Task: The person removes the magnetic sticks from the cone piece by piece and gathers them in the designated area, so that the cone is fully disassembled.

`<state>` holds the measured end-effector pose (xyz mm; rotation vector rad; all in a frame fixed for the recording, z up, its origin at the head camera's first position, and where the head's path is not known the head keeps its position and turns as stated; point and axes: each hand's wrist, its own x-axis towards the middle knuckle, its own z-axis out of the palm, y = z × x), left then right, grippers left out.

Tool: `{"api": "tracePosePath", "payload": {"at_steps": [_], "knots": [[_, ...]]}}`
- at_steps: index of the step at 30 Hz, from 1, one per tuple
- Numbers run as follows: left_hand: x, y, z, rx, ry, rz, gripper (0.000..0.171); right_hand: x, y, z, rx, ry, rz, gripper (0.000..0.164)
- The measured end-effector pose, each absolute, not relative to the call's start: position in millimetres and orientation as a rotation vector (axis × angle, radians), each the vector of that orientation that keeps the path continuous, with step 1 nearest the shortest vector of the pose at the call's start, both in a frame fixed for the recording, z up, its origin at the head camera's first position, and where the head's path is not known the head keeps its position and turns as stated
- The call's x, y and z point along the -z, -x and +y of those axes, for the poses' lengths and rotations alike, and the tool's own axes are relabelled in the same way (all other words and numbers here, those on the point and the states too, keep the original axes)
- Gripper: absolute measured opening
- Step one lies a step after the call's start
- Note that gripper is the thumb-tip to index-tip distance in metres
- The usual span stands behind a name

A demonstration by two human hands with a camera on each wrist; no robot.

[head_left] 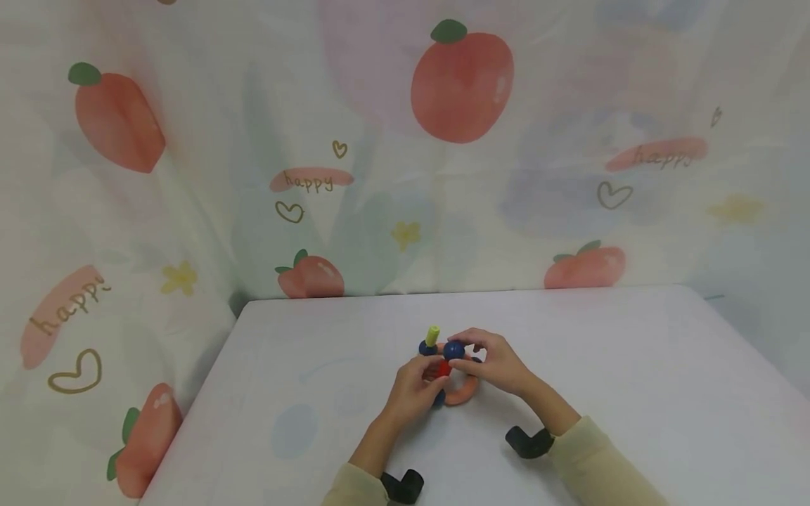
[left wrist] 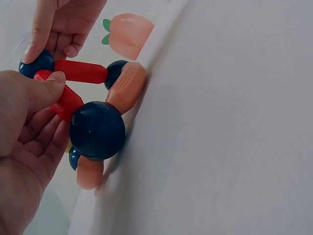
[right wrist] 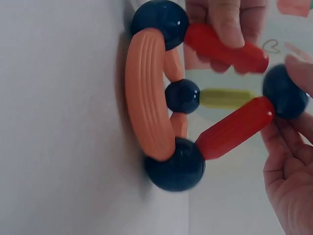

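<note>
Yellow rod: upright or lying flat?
Upright: in the head view, the yellow rod rises from a blue ball, its top end free.

balls (left wrist: 97,131): smooth, glossy, plastic-looking, with glints | red rods (right wrist: 234,129): plastic-looking, ribbed, faint sheen | curved rods (right wrist: 148,93): plastic-looking, grooved lengthwise, near matt | surface (head_left: 316,450), lower half of head frame: smooth, matt | backdrop (head_left: 392,197), upper half: matt, cloth-like, softly creased | sleeves (head_left: 601,464), bottom edge: matt cloth | wrist pieces (head_left: 529,443): matt, plastic-looking

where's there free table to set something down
The tabletop is bare left of the left hand, right of the right hand, and behind the toy frame to the backdrop. It's crowded where both hands hold the frame.
</note>
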<state>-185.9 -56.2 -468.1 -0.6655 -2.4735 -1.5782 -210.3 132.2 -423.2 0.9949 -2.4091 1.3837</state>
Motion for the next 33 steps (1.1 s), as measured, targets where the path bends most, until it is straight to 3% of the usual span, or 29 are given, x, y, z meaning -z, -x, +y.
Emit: {"api": "tracePosePath", "payload": {"at_steps": [22, 33], "knots": [[471.1, 181.2, -66.8, 1.636, 0.574, -2.399, 0.024, 429.1, 214.2, 142.7, -1.385, -0.882, -2.410, 0.031], [474.4, 188.1, -79.5, 1.670, 0.613, -2.397, 0.029, 415.9, 201.1, 143.4, -1.519, -0.683, -2.471, 0.035]]}}
